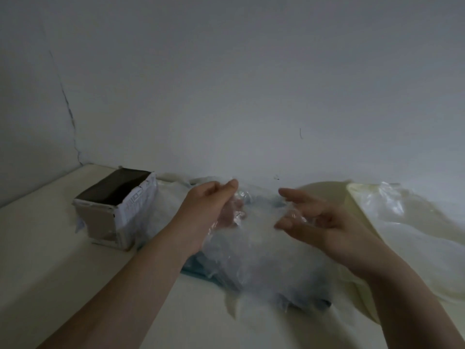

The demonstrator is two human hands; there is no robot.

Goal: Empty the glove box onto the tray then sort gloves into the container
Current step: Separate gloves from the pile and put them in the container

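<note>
Both hands hover over the heap of clear plastic gloves [254,253] in the middle of the tabletop [45,243]. On the left hand [211,205] the fingers are curled in under the thumb and hold a fold of clear film lifted from the top of the heap. On the right hand [319,220] the forefinger and thumb are spread apart and the other fingers loosely bent; film lies against its fingertips, but whether it grips any I cannot tell. Beneath the heap a blue tray [198,269] shows at its left edge and near corner. To the left, just beside the heap, the glove box [110,215] stands upright with its top open and its inside dark. More crumpled film [402,222] spreads to the right, beside a cream rounded object [324,195] partly hidden behind the right hand. A pale wall [226,71] stands behind
</note>
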